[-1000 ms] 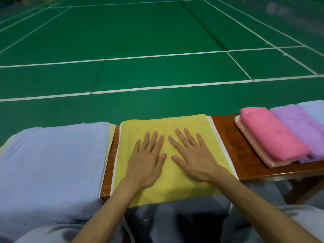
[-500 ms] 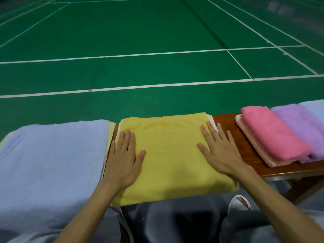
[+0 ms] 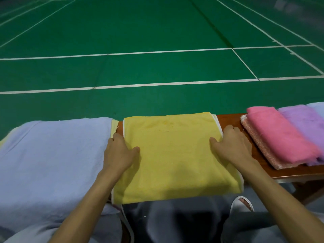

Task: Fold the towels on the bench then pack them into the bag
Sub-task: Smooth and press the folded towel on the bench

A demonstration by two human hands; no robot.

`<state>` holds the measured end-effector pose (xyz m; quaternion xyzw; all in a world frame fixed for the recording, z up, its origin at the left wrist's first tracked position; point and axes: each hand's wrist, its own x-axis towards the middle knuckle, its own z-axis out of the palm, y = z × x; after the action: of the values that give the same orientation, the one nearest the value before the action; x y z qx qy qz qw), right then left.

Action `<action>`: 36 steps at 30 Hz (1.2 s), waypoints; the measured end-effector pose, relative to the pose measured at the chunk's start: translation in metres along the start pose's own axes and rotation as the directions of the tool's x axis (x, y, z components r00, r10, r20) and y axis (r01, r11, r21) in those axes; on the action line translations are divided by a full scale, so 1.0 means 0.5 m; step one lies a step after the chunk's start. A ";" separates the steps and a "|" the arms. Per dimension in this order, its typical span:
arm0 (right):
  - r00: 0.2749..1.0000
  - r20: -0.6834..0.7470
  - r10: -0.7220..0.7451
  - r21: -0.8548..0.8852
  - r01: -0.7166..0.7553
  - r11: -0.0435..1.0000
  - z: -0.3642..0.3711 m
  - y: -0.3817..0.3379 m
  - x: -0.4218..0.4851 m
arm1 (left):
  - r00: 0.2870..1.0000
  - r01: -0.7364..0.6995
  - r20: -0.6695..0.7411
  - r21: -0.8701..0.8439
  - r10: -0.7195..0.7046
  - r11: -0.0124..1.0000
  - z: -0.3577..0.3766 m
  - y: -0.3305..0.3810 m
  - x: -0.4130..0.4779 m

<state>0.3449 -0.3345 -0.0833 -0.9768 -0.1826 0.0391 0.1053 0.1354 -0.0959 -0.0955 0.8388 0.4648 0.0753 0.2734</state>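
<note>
**A:** Where's the yellow towel (image 3: 175,155)?

**B:** Folded into a flat square across the wooden bench (image 3: 231,123), with its near edge hanging over the front of the seat. A white layer shows along both of its side edges.

**A:** And the 2 hands?

**B:** The left hand (image 3: 119,153) grasps the yellow towel's left edge, thumb lying on top and fingers curled round the side. The right hand (image 3: 233,146) grasps the right edge the same way.

**A:** What's left of the yellow towel?

**B:** A large blue cloth (image 3: 52,155), just beside it, draped over the seat and down toward the person.

**A:** Right of it?

**B:** Bare wood, then a folded pink towel (image 3: 280,135) lying on a coarser pinkish one (image 3: 259,146). A purple towel (image 3: 305,120) lies against the pink one's far side, and a pale blue towel (image 3: 318,106) sits at the frame's edge.

**A:** Beyond the yellow towel?

**B:** Green court floor (image 3: 157,32) with white lines.

**A:** Nearer than it?

**B:** Grey trousers and 1 white slipper (image 3: 242,204), below its right corner.
</note>
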 end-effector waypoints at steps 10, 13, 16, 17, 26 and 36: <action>0.998 0.067 0.008 0.482 -0.039 0.876 0.006 0.021 0.033 | 0.992 0.123 0.076 -0.418 -0.100 0.900 -0.024 0.008 0.004; 0.988 0.149 0.051 0.720 -0.143 0.679 0.004 0.033 0.042 | 0.960 0.280 0.215 -0.670 -0.181 0.688 -0.038 0.006 0.020; 0.962 0.266 -0.058 0.849 -0.206 0.487 -0.011 0.044 0.046 | 0.959 0.284 0.235 -0.742 -0.161 0.607 -0.041 0.001 0.034; 0.950 0.291 -0.109 0.873 -0.218 0.436 -0.021 0.048 0.047 | 0.966 0.255 0.223 -0.762 -0.129 0.595 -0.041 -0.003 0.037; 0.932 0.136 -0.335 0.950 -0.027 0.311 -0.110 0.093 0.039 | 0.956 0.028 0.214 -0.743 0.199 0.669 -0.143 -0.011 0.033; 0.892 -0.034 -0.451 0.885 0.236 0.400 -0.201 0.111 0.031 | 0.939 -0.317 -0.002 -0.391 0.343 0.864 -0.223 0.016 -0.001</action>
<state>0.3903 -0.3987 0.0020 -0.7154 -0.3451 0.2067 0.5713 0.0985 -0.0564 0.0024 0.8377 0.2810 0.1824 0.4313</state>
